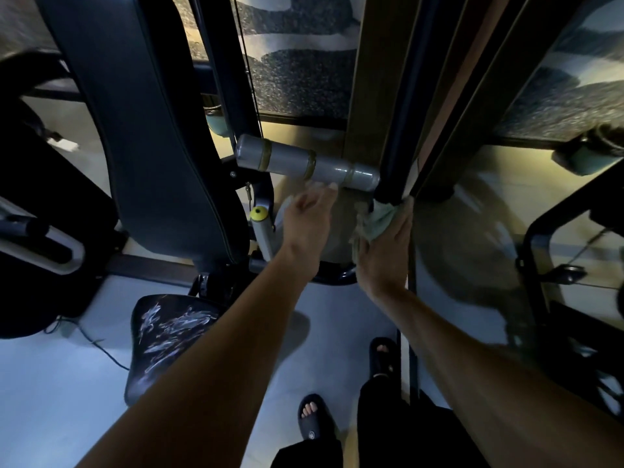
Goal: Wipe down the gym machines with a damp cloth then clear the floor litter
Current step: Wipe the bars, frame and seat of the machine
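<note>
Pale green, crumpled damp cloth [380, 219]: pressed against the lower end of a dark, rounded upright machine post [393, 136], just below where a grey plastic-wrapped roller pad with yellowish tape bands [304, 163] meets the post.

Right hand [385, 255]: palm laid flat over the cloth, fingers [403, 221] straight and close together, pushing the cloth onto the post. No pinch visible; the cloth is trapped between palm and metal, with a loose fold hanging out on the thumb side.

Left hand [309, 221]: holds nothing. Fingers relaxed and slightly spread, tips touching or just short of the underside of the roller pad; blur prevents telling which.

Handling judgement: the cloth is light, limp and soft, not fragile; being damp it should cling to smooth painted metal and slide with mild drag. Best held bunched under the palm or wrapped part way round the post so that it follows the curve; the hanging fold may snag or slip free unless gathered in.

Stage judgement: wiping of this machine under way; floor litter not yet addressed.

Surroundings: dark padded backrest [145, 130] to the left of the roller, scuffed black seat pad [165, 336] below it, yellow adjuster knob [258, 214] between backrest and left hand. Pale floor [50, 400] underneath, with black sandals [312, 422] at the bottom edge.
</note>
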